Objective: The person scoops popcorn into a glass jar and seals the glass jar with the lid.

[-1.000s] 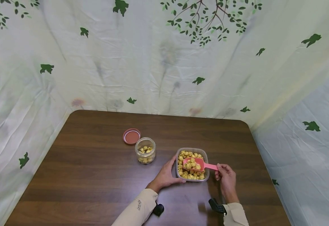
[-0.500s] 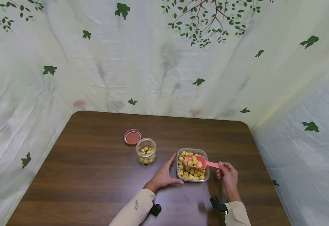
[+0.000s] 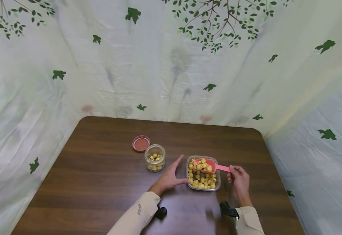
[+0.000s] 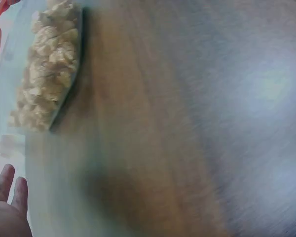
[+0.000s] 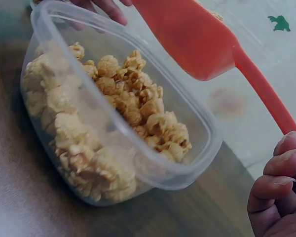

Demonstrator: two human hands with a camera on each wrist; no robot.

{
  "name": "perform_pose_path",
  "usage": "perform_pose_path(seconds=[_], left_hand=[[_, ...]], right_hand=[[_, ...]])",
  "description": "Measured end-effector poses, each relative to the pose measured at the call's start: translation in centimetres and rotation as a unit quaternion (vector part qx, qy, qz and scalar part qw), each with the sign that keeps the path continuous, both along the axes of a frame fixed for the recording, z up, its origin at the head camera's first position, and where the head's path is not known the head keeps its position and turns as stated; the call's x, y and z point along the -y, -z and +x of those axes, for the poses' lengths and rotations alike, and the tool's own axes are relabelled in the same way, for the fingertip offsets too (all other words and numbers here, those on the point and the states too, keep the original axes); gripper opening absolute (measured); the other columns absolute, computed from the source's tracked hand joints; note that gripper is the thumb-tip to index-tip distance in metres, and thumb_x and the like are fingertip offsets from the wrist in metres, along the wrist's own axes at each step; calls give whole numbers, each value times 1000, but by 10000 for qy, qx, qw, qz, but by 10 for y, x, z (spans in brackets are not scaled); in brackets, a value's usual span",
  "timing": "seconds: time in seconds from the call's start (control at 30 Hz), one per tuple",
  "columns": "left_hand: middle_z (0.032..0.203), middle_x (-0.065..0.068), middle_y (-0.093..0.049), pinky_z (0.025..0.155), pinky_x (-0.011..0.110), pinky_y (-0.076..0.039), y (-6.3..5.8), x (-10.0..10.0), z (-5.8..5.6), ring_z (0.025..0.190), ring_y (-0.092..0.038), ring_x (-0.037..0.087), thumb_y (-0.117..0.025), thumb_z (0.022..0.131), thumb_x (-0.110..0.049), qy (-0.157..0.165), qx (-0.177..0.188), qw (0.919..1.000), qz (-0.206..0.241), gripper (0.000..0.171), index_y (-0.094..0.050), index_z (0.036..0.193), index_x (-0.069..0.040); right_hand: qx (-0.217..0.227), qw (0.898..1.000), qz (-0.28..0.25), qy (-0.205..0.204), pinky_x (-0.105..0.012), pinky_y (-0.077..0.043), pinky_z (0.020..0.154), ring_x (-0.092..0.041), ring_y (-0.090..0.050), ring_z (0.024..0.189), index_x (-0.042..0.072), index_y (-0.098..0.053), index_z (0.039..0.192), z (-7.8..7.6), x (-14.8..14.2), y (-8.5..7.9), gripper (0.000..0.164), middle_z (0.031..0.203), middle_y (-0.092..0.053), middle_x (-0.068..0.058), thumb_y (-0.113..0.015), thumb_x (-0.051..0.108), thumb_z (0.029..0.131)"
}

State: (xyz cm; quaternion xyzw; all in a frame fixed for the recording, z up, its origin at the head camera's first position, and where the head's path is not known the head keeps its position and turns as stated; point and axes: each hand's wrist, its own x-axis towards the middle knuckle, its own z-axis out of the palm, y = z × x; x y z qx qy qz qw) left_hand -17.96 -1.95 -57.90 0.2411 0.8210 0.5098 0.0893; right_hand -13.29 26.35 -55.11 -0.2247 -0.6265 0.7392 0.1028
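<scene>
In the head view my right hand [image 3: 240, 183] pinches the handle end of a pink scoop [image 3: 212, 165]. Several pieces of popcorn [image 3: 201, 165] fill the scoop's bowl, which is raised over a clear plastic container [image 3: 219, 184]. More popcorn [image 5: 133, 98] lies inside that container, as the right wrist view shows from the side. My left hand [image 3: 168, 178] is beside the container's left side, thumb and fingers spread and straight, holding nothing. Left of it stands a glass jar [image 3: 155, 168], partly filled with popcorn.
A red round lid [image 3: 141, 144] lies upside down behind and left of the jar. Everything rests on a brown wooden table [image 3: 94, 182]. A pale curtain [image 3: 159, 65] with leaf prints hangs behind the table's far edge and along its sides.
The loaded scoop has risen out of the popcorn and moved slightly toward the container's far side. My left hand has drawn back a little from the container wall.
</scene>
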Motion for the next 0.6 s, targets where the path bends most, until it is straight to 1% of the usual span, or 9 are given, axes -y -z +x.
perform_pose_path(seconds=[0.13,0.27,0.37,0.47,0.6], left_hand=[[152,18,-33,112,51,-28,-10,1,-3,139,-32,35,-84,73,-33,139,52,9998,-155,105,-22,153,-6],[155,13,-29,112,50,-27,-20,2,-6,140,-29,34,-84,73,-35,166,110,9994,-299,104,-22,154,-12],[157,9,-26,112,51,-27,-29,3,-7,141,-28,33,-83,74,-37,162,110,9991,-387,104,-20,155,-18],[156,11,-27,111,53,-28,-38,4,-8,140,-29,35,-83,74,-37,158,30,9992,-369,104,-20,155,-19],[155,13,-30,110,55,-29,-52,5,-11,139,-31,36,-83,74,-34,156,-110,9995,-250,102,-22,154,-17]], right_hand=[[-33,10000,-43,10,-20,-44,49,-9,-49,53,9,-61,87,-5,1,-6,14,63,-58,2,-58,17,97],[-64,9999,-77,-12,-20,-45,50,-9,-49,53,6,-61,90,-9,2,-13,14,64,-58,1,-58,18,97],[-22,10000,-30,-10,-20,-46,52,-10,-50,55,2,-60,95,-11,3,-19,18,66,-58,1,-58,19,97],[-10,10000,-1,-9,-20,-47,53,-10,-50,56,0,-59,98,-13,4,-24,21,66,-59,1,-58,20,97],[-88,9999,-62,44,-21,-46,52,-10,-50,55,3,-60,93,-17,5,-29,16,65,-58,0,-57,18,98]])
